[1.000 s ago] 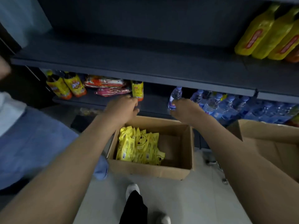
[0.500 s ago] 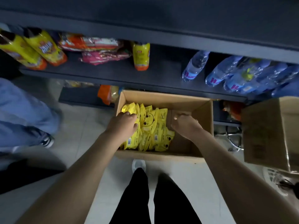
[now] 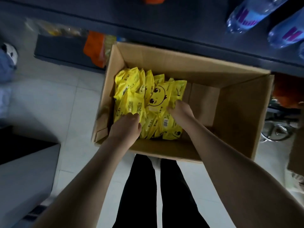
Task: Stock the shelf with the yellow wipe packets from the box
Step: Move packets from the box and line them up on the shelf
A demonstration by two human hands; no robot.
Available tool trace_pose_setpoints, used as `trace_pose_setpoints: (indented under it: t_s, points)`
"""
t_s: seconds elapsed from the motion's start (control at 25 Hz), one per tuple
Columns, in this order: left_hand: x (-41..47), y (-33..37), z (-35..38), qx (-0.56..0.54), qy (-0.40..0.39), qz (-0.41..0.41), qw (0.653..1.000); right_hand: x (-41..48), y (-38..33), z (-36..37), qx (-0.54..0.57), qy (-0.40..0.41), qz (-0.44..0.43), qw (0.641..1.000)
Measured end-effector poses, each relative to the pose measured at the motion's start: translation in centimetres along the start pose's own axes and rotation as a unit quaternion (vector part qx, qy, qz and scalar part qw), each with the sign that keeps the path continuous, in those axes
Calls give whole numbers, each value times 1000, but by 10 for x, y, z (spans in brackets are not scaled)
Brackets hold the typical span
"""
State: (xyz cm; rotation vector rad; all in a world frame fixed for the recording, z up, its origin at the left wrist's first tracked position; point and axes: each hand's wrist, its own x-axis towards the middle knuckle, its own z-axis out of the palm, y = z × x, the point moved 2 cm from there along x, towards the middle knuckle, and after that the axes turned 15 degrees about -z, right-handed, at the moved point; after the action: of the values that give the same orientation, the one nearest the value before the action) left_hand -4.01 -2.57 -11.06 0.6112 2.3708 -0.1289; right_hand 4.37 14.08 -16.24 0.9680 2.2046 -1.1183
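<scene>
An open cardboard box (image 3: 238,102) stands on the floor below me. Its left half holds several yellow wipe packets (image 3: 148,94) with a smiling face printed on them, stacked on edge. My left hand (image 3: 125,127) is down in the box at the near left of the stack, its fingers curled round a packet. My right hand (image 3: 180,111) grips the right side of the stack, fingers dug in between the packets. The dark shelf (image 3: 148,25) runs across the top of the view, just behind the box.
Water bottles (image 3: 250,14) lie on the shelf at the top right. Orange packets (image 3: 93,48) sit on a low shelf left of the box. A second cardboard box (image 3: 296,155) stands at the right edge. My legs (image 3: 156,195) stand on white floor tiles before the box.
Both hands dropped from the shelf level down into the box and took hold of the yellow packets. My view tilted down and closer to the box.
</scene>
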Motion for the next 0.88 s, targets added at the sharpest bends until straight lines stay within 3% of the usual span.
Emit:
trace_pose_setpoints:
  t_s: [0.24,0.4,0.56,0.68,0.76,0.8,0.88]
  points:
    - [23,2,40,-66,-11,3,998,55,-6,28,144,110,60,982]
    - [29,6,51,-104,-37,-13,994,60,5,22,172,123,33,977]
    - [27,29,51,-139,-63,-54,987,34,29,-11,305,207,50,928]
    - [27,50,56,-200,-90,-99,971,16,55,-36,327,279,83,899]
    - [28,67,67,-310,-135,-165,926,6,74,-45,337,293,123,886]
    - [28,76,72,-395,-164,-216,877,1,83,-45,343,289,144,882]
    - [31,92,83,-548,-223,-319,740,-6,94,-43,367,277,175,871]
